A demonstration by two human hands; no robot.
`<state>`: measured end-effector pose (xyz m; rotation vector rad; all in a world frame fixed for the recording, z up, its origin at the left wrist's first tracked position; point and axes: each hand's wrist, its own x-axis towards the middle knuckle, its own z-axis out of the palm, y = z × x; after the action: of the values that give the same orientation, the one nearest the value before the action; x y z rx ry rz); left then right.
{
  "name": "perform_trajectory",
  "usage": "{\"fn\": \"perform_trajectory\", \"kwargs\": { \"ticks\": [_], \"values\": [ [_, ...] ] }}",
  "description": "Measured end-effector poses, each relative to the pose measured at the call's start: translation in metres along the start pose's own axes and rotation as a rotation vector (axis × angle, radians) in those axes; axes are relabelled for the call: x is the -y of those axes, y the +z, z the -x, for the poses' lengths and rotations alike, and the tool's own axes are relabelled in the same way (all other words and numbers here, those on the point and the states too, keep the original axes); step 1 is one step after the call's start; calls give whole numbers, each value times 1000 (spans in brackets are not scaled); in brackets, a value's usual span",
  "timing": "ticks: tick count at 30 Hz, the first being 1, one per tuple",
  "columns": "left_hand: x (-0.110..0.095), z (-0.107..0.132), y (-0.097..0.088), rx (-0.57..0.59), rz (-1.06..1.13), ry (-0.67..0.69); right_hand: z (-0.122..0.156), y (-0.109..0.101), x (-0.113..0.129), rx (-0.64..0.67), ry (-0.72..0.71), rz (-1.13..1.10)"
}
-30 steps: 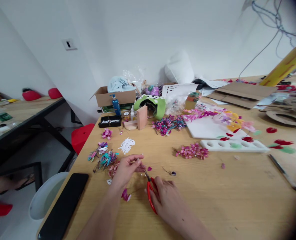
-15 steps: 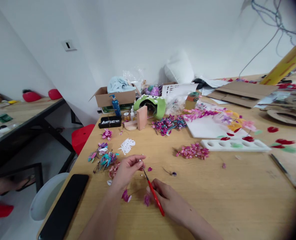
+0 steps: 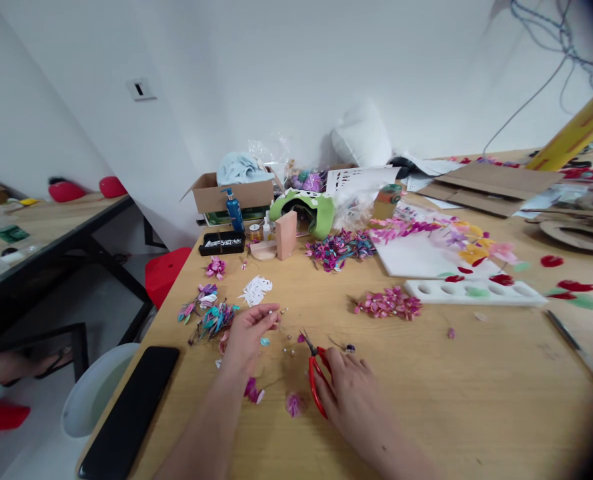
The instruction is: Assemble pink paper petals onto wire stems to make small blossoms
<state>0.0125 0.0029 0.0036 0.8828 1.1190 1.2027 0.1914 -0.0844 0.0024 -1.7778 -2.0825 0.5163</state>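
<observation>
My left hand [image 3: 250,333] is closed in a pinch, with a small white bead [image 3: 271,312] showing at its fingertips. My right hand [image 3: 353,387] holds small red-handled scissors [image 3: 321,380]. Their dark blades point up and left toward my left hand, apart from it. Between the hands lie a few tiny beads [image 3: 291,352] and a magenta petal [image 3: 301,338]. Nearer to me rest a pink-purple blossom [image 3: 293,405] and a magenta flower piece [image 3: 252,390]. Turquoise and purple stamens [image 3: 216,319] lie bundled left of my left hand, which partly hides another pink bunch.
A black phone [image 3: 130,413] lies at the left table edge, above a white bin [image 3: 93,387]. A pink flower cluster [image 3: 389,303], a white holed foam strip [image 3: 471,292] and a pen-like tool [image 3: 576,347] are on the right. Boxes and a blue pump bottle [image 3: 233,212] stand behind.
The scissors have moved right and away from my left fingertips, and their handles have spread and turned. My left hand has shifted slightly left and up, still pinching.
</observation>
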Motion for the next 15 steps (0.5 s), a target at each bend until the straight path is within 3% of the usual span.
{"fn": "perform_trajectory", "kwargs": {
  "ticks": [3, 6, 15],
  "values": [
    [-2, 0, 1, -42, 47, -26, 1, 3, 1, -145, -88, 265],
    [-2, 1, 2, -38, 56, -37, -2, 4, 6, -181, -130, 355],
    [5, -1, 3, -18, -15, 23, -9, 2, 13, -109, -136, 264]
  ]
}}
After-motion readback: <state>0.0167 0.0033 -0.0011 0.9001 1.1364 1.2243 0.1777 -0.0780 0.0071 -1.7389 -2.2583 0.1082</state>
